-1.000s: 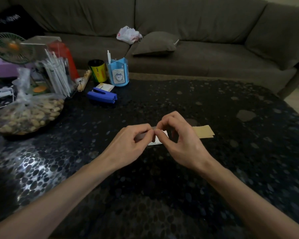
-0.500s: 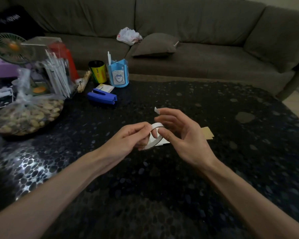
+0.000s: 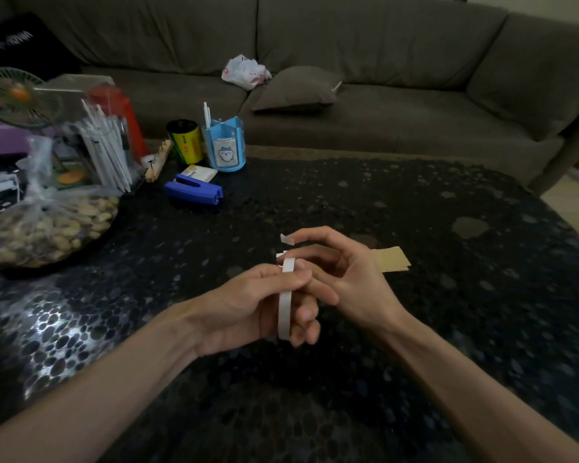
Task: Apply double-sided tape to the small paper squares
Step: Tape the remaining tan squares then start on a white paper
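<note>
Dark pebble-pattern bench (image 3: 415,202), grey sofa (image 3: 381,45) behind. Tape roll (image 3: 285,309), white, seen edge-on, is held up over the bench middle. Left hand (image 3: 244,305) grips it, thumb on top, fingers curled under. Small tape bit (image 3: 287,239) is stuck to the right index fingertip. Right hand (image 3: 348,282) has its fingers loosely bent and touches the left hand at the roll; can't tell if it pinches the tape end. Brown paper (image 3: 393,259) lies flat on the bench just behind the right hand. Far left: stapler (image 3: 193,193), pen holder (image 3: 224,145), yellow can (image 3: 184,142), nut bag (image 3: 47,225), fan (image 3: 17,95). On the sofa: cushion (image 3: 295,90), plastic bag (image 3: 246,71).
</note>
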Demonstrator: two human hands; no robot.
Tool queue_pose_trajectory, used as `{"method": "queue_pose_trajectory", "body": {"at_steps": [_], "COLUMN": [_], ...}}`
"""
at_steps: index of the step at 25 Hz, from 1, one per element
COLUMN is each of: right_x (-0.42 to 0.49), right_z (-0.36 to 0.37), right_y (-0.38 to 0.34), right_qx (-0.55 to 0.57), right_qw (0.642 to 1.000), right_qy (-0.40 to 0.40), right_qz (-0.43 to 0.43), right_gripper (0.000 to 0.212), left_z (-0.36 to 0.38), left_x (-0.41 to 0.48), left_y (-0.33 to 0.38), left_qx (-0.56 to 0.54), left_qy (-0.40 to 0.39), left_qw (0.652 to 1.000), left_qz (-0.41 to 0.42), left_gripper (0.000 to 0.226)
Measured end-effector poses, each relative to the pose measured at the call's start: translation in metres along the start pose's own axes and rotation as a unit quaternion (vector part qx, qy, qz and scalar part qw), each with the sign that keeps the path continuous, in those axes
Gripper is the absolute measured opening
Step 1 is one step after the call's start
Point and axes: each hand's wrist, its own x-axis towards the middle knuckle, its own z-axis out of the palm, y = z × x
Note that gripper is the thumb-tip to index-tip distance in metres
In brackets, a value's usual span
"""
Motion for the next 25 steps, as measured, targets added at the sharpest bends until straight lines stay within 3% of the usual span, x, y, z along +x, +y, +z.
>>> {"method": "queue_pose_trajectory", "body": {"at_steps": [2,4,7,10,14,19,25], "right_x": [0.002,0.004,0.005,0.003,0.001,0.0,-0.002], "right_z": [-0.001,-0.006,-0.008,-0.002,0.003,0.004,0.015], "right_y": [0.0,0.002,0.002,-0.001,-0.002,-0.003,-0.008], "right_qx": [0.005,0.035,0.047,0.045,0.037,0.043,0.035], "right_qw": [0.999,0.993,0.99,0.992,0.993,0.992,0.991], "right_qy": [0.047,0.104,0.113,0.083,0.062,0.059,-0.001], "right_qz": [0.014,0.046,0.074,0.088,0.096,0.108,0.129], "right_gripper": [0.028,0.025,0.033,0.038,0.028,0.028,0.049], "left_z": [-0.004,-0.01,-0.016,-0.015,-0.012,-0.009,-0.012], "left_x": [0.005,0.01,0.01,0.012,0.013,0.011,0.01], "left_y": [-0.004,-0.005,-0.004,-0.008,-0.01,-0.008,-0.011], "left_qx": [-0.028,0.032,0.216,0.277,0.276,0.269,0.337], "left_qy": [0.049,0.17,0.346,0.371,0.373,0.396,0.494], "left_qw": [0.997,0.978,0.896,0.856,0.852,0.841,0.749], "left_qz": [0.042,0.113,0.177,0.229,0.242,0.25,0.286], "left_gripper": [0.034,0.023,0.027,0.029,0.013,0.009,0.01]}}
